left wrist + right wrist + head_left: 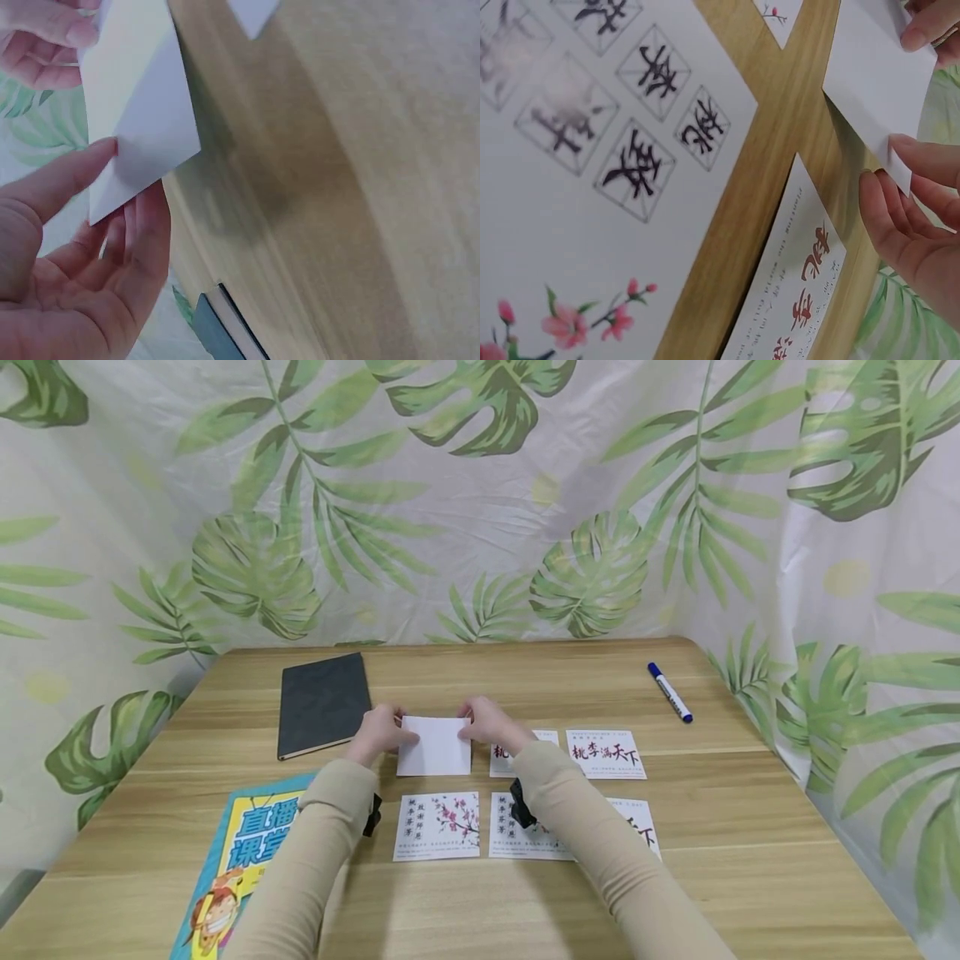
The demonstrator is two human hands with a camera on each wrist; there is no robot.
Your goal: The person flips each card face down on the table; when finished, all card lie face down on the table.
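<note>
Both hands pinch a plain white card (pixel 433 747) by its opposite side edges, thumbs on the blank face. My left hand (pixel 381 731) has its left edge, fingers behind it, as the left wrist view shows with the card (pixel 146 112) tilted off the table. On the other edge is my right hand (pixel 491 725). Below lie a plum-blossom card (pixel 437 827) and a similar card (pixel 517 839), partly under the right arm. A red-lettered card (pixel 606 754) sits to the right; another beside it (pixel 546 739) is half hidden by the right hand.
A black notebook (pixel 322 706) lies at the back left, a blue and yellow book (pixel 232 835) at the front left under the left forearm. A blue-capped marker (pixel 670 692) rests at the back right. Another card (pixel 637 818) shows beside the right forearm. Leaf-printed curtain surrounds the wooden table (pixel 465 910).
</note>
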